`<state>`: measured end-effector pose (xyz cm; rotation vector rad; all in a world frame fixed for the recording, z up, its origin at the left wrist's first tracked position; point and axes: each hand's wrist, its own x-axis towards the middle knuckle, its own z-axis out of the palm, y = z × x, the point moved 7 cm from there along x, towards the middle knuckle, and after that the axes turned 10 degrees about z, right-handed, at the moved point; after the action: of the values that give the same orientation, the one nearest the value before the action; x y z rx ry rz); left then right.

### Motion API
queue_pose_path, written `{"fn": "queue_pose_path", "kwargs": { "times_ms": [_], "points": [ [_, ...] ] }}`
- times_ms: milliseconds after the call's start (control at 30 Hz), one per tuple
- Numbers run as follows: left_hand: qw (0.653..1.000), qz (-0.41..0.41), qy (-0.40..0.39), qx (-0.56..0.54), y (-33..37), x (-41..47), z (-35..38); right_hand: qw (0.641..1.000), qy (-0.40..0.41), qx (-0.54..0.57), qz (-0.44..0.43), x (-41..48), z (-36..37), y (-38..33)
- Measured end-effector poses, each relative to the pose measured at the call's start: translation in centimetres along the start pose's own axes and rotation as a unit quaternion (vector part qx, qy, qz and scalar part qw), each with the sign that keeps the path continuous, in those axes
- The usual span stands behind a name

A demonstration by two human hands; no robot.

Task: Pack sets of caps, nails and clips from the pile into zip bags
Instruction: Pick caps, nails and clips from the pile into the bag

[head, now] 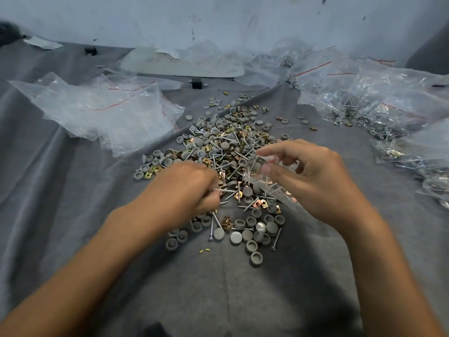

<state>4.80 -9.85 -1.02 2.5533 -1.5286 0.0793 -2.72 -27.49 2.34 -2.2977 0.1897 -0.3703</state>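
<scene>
A pile (pixel 226 147) of grey round caps, silver nails and brass clips lies spread on a grey cloth (pixel 73 190) in the middle of the view. My left hand (pixel 184 188) is over the pile's near part, fingers curled round a few nails that stick out to the right. My right hand (pixel 313 176) holds a small clear zip bag (pixel 264 178) by its mouth, thumb and fingers pinching it just above the pile. Some nails show inside the bag.
A heap of empty zip bags with red strips (pixel 104 110) lies at the left. Filled bags (pixel 379 103) are stacked at the right and far right. A white wall rises behind, with a pale flat board (pixel 184 66) at its foot.
</scene>
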Motion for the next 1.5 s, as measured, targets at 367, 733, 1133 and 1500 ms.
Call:
{"fn": "queue_pose_path", "kwargs": {
  "times_ms": [367, 733, 1133, 1500],
  "points": [
    [0.979, -0.061, 0.092, -0.169, -0.3, 0.2, -1.6, 0.999, 0.001, 0.031, -0.02, -0.1, 0.3, -0.8],
    [0.951, -0.064, 0.164, -0.254, 0.3, 0.7, -2.7, 0.999, -0.022, 0.021, -0.03, -0.2, 0.8, -1.1],
    [0.907, -0.045, 0.197, -0.37, -0.2, 1.0, -2.7, 0.999, -0.022, 0.033, -0.022, -0.2, 0.9, -1.2],
    [0.911, -0.059, 0.201, -0.354, 0.0, 1.0, -2.5, 0.998, 0.015, 0.056, -0.026, -0.1, 0.0, -0.8]
  ]
}}
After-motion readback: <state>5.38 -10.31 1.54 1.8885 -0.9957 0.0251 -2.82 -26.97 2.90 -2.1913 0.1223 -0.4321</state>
